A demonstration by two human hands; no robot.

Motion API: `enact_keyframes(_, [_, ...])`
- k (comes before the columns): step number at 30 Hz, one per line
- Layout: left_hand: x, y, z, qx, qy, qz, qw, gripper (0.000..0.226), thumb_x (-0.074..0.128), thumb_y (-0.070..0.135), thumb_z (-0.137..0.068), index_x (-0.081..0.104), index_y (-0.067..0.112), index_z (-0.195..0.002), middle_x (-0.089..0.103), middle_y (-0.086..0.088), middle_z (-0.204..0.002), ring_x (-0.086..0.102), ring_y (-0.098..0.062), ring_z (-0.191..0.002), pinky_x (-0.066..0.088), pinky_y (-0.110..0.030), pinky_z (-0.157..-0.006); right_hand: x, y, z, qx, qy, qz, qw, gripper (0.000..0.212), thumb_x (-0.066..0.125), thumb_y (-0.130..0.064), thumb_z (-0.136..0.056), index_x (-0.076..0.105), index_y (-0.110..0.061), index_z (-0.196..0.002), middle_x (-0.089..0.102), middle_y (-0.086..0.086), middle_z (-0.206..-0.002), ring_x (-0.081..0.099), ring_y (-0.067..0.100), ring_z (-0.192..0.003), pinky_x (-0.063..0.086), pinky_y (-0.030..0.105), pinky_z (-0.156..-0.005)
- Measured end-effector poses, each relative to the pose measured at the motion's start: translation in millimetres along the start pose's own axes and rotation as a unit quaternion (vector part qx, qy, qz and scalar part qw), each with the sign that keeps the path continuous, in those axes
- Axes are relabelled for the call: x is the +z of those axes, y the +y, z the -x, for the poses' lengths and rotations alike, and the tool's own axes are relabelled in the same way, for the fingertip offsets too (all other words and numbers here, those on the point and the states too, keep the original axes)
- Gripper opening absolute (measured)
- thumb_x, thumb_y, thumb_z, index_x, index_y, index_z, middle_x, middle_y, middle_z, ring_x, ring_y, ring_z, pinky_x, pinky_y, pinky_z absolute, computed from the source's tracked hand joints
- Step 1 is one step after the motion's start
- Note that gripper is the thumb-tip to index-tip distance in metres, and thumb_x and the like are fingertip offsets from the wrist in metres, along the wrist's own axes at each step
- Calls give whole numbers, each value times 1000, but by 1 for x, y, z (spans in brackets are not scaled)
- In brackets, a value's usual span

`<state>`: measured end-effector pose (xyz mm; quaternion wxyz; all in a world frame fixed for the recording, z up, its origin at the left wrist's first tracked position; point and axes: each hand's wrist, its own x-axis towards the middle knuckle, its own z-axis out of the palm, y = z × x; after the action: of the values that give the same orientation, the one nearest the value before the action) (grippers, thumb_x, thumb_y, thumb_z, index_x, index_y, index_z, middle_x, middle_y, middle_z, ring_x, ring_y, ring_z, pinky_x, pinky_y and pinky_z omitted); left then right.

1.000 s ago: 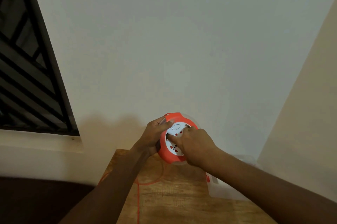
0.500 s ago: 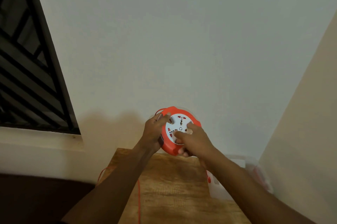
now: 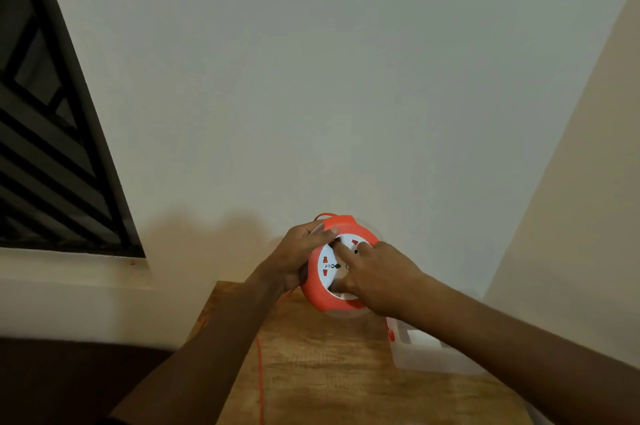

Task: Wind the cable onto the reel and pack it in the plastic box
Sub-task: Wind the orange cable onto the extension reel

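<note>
The reel [image 3: 341, 263] is held up in the air above the far end of the wooden table [image 3: 322, 372], between the person's two hands, close in front of the pale wall [image 3: 329, 78]. It is a round orange drum with a white socket face, and that flat face is tipped toward the person, leaning a little to the left, so the drum's axis runs from the wall out toward them rather than up and down.

The left hand [image 3: 298, 253] grips the reel's left rim: the thumb lies across the upper front edge of the orange shell, and the fingers curl round behind it, out of sight. The right hand [image 3: 377, 277] lies over the right and lower part of the white face. Its index finger stretches out straight, the tip pressing near the top of the face, and the thumb touches the lower part of the white disc. The remaining fingers are bent over the right rim; how tightly they hold is not clear.

The orange cable [image 3: 259, 376] shows as a small loop at the top of the reel and as a thin line running down along the table toward the near edge. The clear plastic box [image 3: 429, 355] sits on the table to the right, under the right forearm, apart from the reel.
</note>
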<state>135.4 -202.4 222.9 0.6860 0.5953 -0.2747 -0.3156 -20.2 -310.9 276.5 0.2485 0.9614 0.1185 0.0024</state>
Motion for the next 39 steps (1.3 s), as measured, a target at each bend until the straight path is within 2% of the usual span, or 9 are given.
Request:
enact_keyframes(8, [3,2,3,1,6,33,999,29,65,28,-99,69,16,-126,79,-10,-115,77,-32,-99,64,-40,-76,-9,9,-6,85,4,-29,996,76,69,-37,-87,25,-37,-149,56,11,-137,61,35,-112,52,46,-89])
enact_keyframes(16, [6,6,2,25,67,-20,997,41,65,37,-98,62,20,-135,74,-5,-125,76,-30,-103,65,-41,-82,1,12,-8,110,15,-13,994,97,77,-39,-79,14,-31,-153,61,10,-132,66,30,-103,53,42,-89])
enact_keyframes(23, [11,4,7,32,78,30,996,27,68,32,-96,71,19,-119,82,-1,-105,80,-24,-90,64,-32,-68,4,11,-9,205,76,-157,963,69,55,-59,-87,31,-38,-148,61,2,-134,64,26,-109,52,37,-88])
enact_keyframes(25, [13,5,7,41,90,59,993,30,69,31,-96,70,15,-122,81,-4,-109,79,-28,-95,65,-39,-76,-1,18,-9,274,70,-312,907,60,55,-55,-89,41,-36,-144,60,2,-135,62,23,-111,52,36,-89])
enact_keyframes(29, [13,10,6,51,123,41,990,31,68,34,-96,70,18,-123,80,-6,-111,79,-31,-93,66,-45,-78,-8,25,-5,343,47,-711,612,44,61,-40,-92,57,-24,-133,73,6,-103,71,15,-75,55,25,-56])
enact_keyframes(31, [11,11,5,45,121,28,991,32,67,35,-97,69,18,-125,79,-7,-114,78,-32,-95,65,-47,-82,-9,20,-1,345,31,-774,530,44,62,-40,-91,57,-24,-132,75,10,-96,71,16,-70,52,25,-51])
enact_keyframes(33, [9,12,4,33,107,23,993,25,66,33,-98,70,21,-120,80,-6,-112,78,-30,-94,66,-44,-77,-3,9,-1,339,49,-726,596,56,66,-39,-89,48,-26,-140,70,4,-117,71,17,-87,57,26,-59])
enact_keyframes(36, [9,15,6,21,90,54,994,15,65,29,-99,72,21,-110,82,-4,-100,80,-24,-82,64,-35,-65,6,1,1,297,126,-385,865,64,64,-38,-86,42,-24,-144,64,3,-129,66,23,-103,54,32,-80])
enact_keyframes(39, [7,18,6,22,84,39,995,15,65,31,-99,72,24,-111,82,-2,-101,80,-24,-83,63,-34,-63,4,8,6,162,151,-131,966,59,71,-34,-82,52,-24,-136,63,10,-130,67,31,-102,56,41,-82])
